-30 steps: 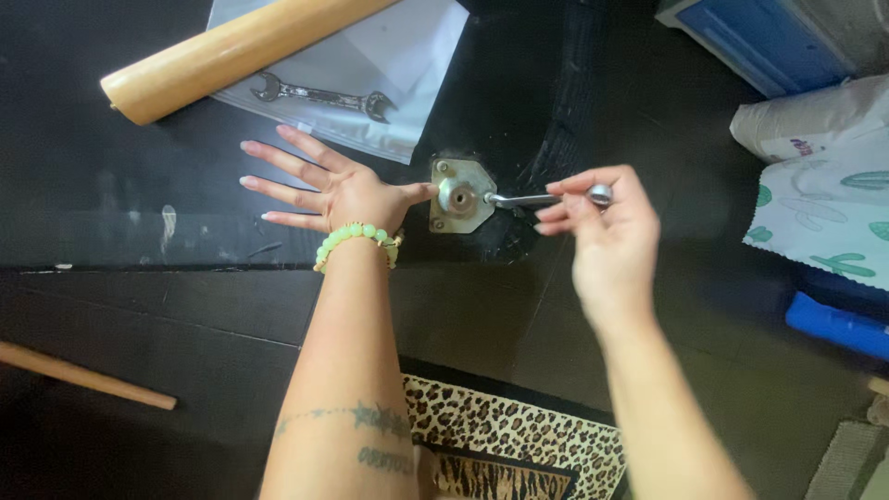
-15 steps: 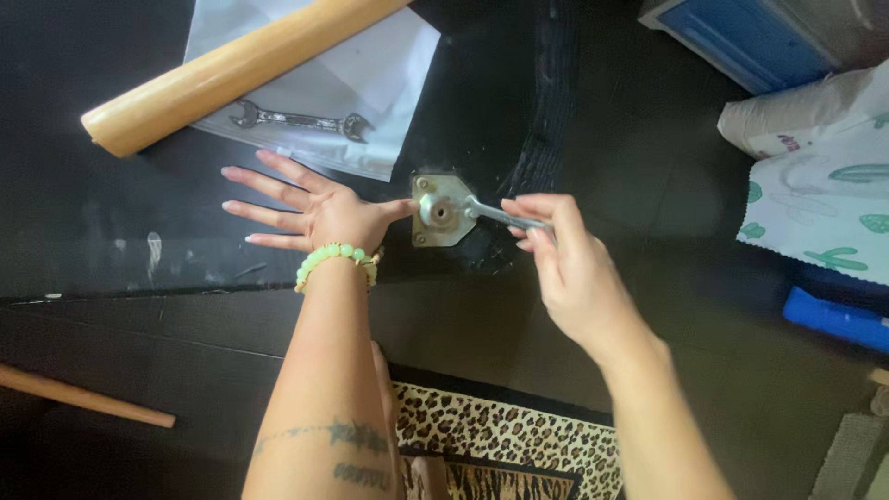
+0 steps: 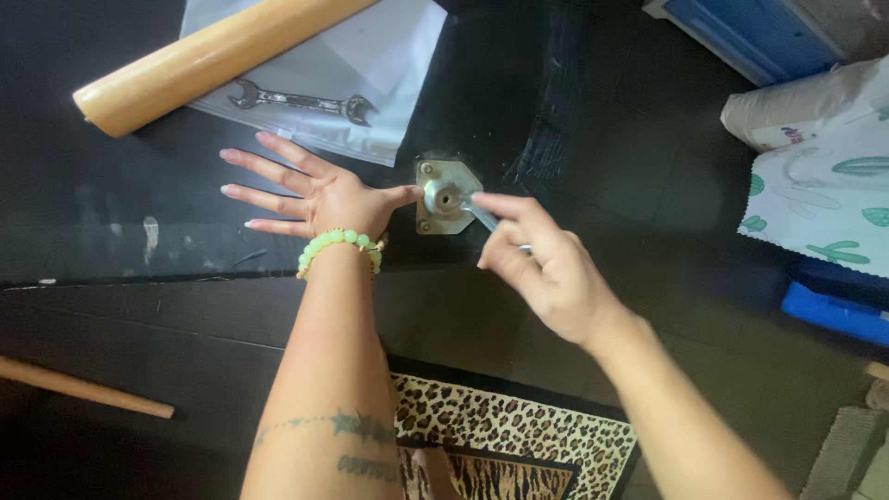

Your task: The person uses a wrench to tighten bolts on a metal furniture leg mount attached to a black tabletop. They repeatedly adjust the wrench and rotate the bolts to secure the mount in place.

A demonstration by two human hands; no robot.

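I am pressing my left hand [image 3: 319, 199] flat, fingers spread, on the black board beside the metal plate [image 3: 444, 196] while my right hand [image 3: 546, 268] is pinching the wrench [image 3: 477, 215] on its bolt, which could slip off and round it.

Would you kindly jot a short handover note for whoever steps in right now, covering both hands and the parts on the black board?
Left hand: flat on the black board, fingers spread, thumb touching the angular metal mounting plate.
Right hand: holding a small silver wrench whose head sits on the plate's centre fitting.
Nearby: a second double-ended steel spanner on a clear plastic bag; a round pale wooden leg lies across the bag's upper edge.
Done: plate lies on the board, wrench engaged.
Left: cannot tell whether the fitting is tight; the leg is unattached.
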